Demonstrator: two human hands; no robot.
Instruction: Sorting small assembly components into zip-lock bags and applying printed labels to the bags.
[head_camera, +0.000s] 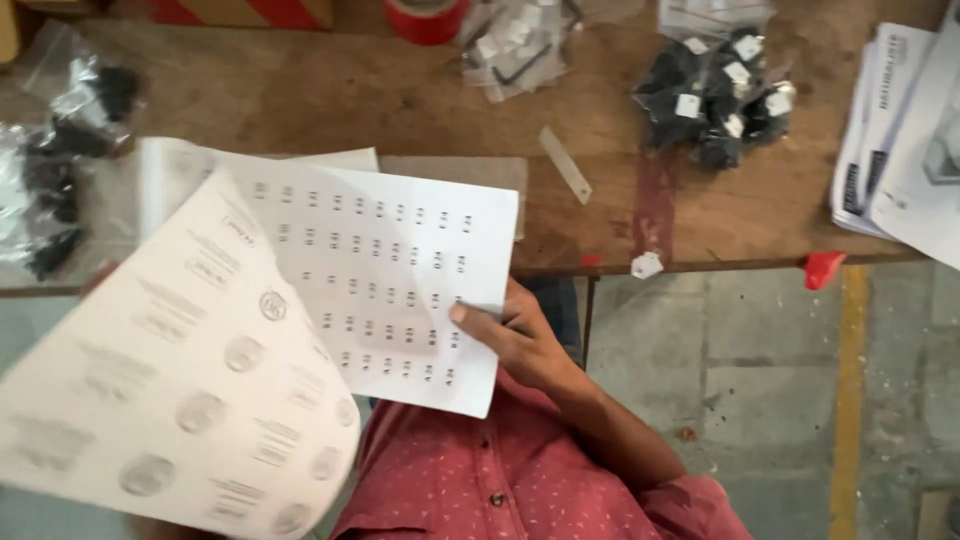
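My right hand (515, 338) pinches the right edge of a white sheet (385, 290) printed with rows of small paired marks, thumb on top. The sheet hangs over the table's front edge, above my red patterned shirt (500, 480). A larger white sheet (175, 390) with round seals and text blocks curls up in front of it at the left, blurred. My left hand is almost wholly hidden behind that large sheet; only a reddish sliver shows at its left edge (98, 277).
The worn wooden table (400, 100) carries clear bags of black parts at the left (60, 170) and back right (715, 95), a bag with hex keys (515, 45), a red tape roll (425, 18) and booklets (900, 130). Concrete floor with a yellow line (850, 400) lies right.
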